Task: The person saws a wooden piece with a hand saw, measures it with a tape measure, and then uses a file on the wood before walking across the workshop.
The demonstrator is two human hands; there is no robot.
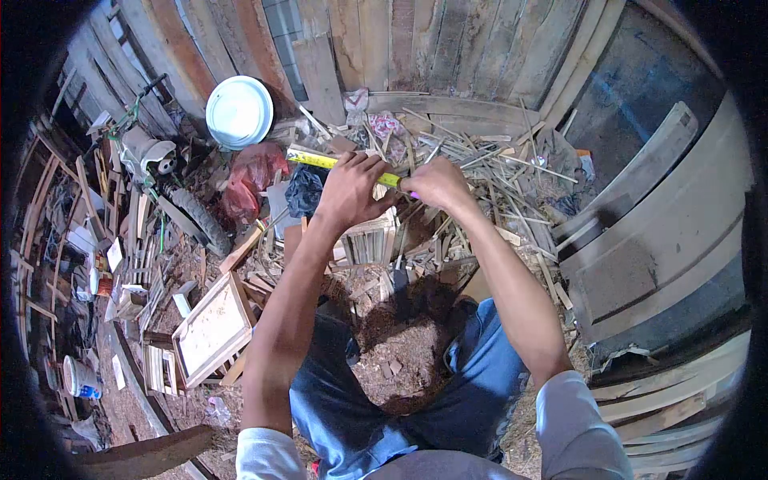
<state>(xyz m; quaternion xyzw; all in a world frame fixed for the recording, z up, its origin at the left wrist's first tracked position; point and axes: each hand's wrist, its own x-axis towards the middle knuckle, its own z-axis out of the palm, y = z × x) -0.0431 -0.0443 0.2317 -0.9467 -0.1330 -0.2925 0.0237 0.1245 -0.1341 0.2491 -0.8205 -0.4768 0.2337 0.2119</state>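
Observation:
A yellow tape measure blade (314, 158) stretches at a slight slant across the upper middle of the view, above the wood scraps. My left hand (354, 190) is closed around the blade, with its free end sticking out to the left. To the right, my right hand (439, 183) is closed at the other end of the yellow strip; a small purple piece shows by its fingers, and a thin pointed tool sticks up from it. What else lies inside that fist is hidden. Below my hands stands a small slatted wooden crate (370, 242).
A white round lid (239, 113) leans near the plank wall (416, 48). Red plastic bag (250, 182) and black bag (304, 191) lie left of my hands. Wood sticks (512, 172) pile up right. A wooden frame (214, 329), a bucket (81, 377) and a small bicycle (148, 152) are at left.

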